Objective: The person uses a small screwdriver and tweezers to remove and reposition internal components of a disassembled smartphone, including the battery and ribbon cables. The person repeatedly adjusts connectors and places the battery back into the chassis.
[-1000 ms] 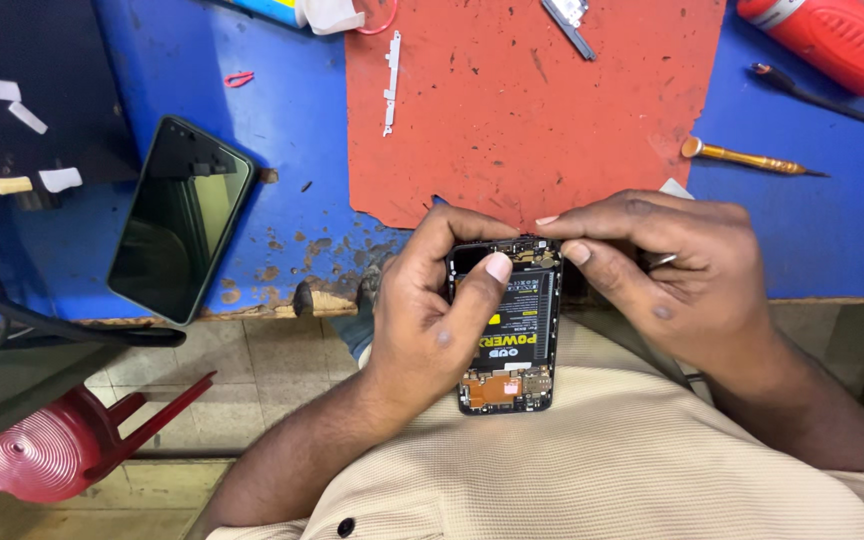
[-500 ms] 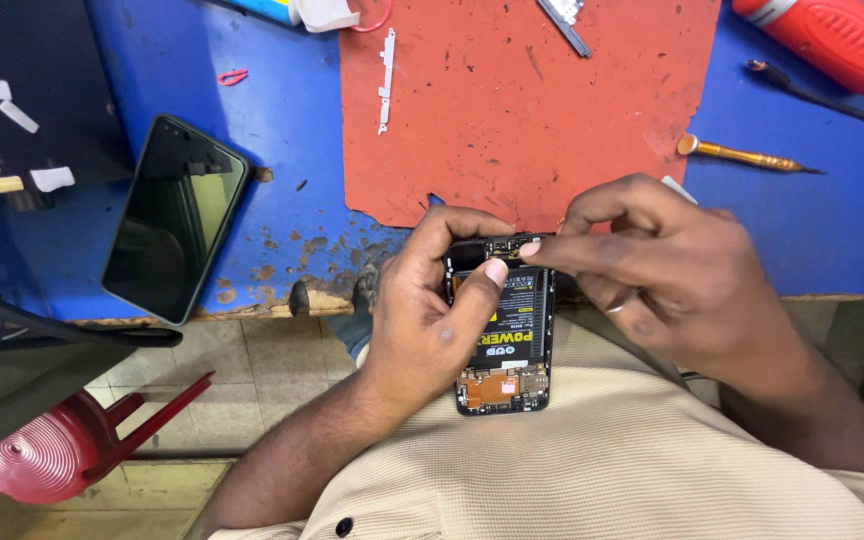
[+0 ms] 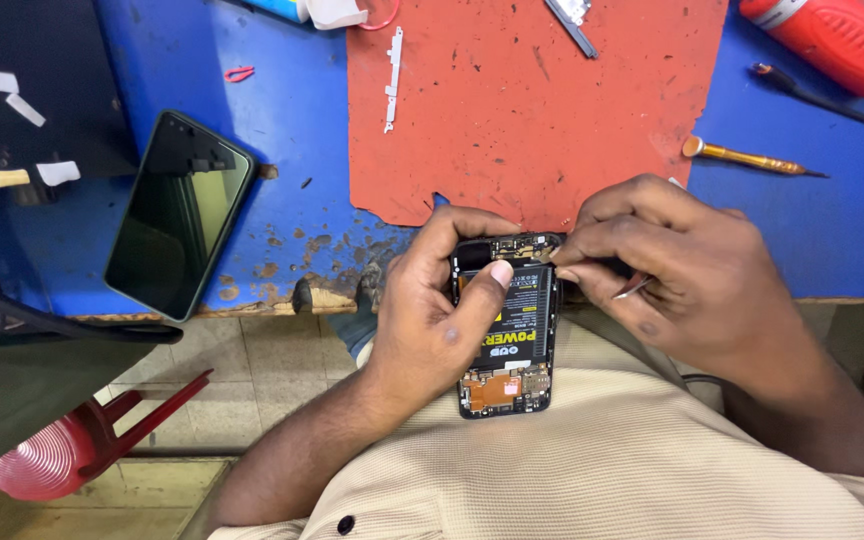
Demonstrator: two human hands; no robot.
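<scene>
Down near the bench edge, the left hand (image 3: 432,320) wraps around an opened phone (image 3: 508,320), fingers curled behind its left side and the thumb laid flat across the exposed black battery (image 3: 520,325). That hand grips the phone firmly, holding it over the person's lap, screen side down, with the orange board at its lower end facing the camera. Meanwhile the right hand (image 3: 692,275) bends in from the right, fingertips (image 3: 570,262) pinched together at the phone's top edge beside the small circuit board there. A thin metal tool, probably tweezers (image 3: 634,287), shows under its fingers, though most of it is hidden. On the blue table (image 3: 282,120) lies a red mat (image 3: 512,110) with a white strip (image 3: 391,78) on it, and a second dark phone (image 3: 180,215) rests to the left. An orange-handled screwdriver (image 3: 742,156) lies near the right hand.
</scene>
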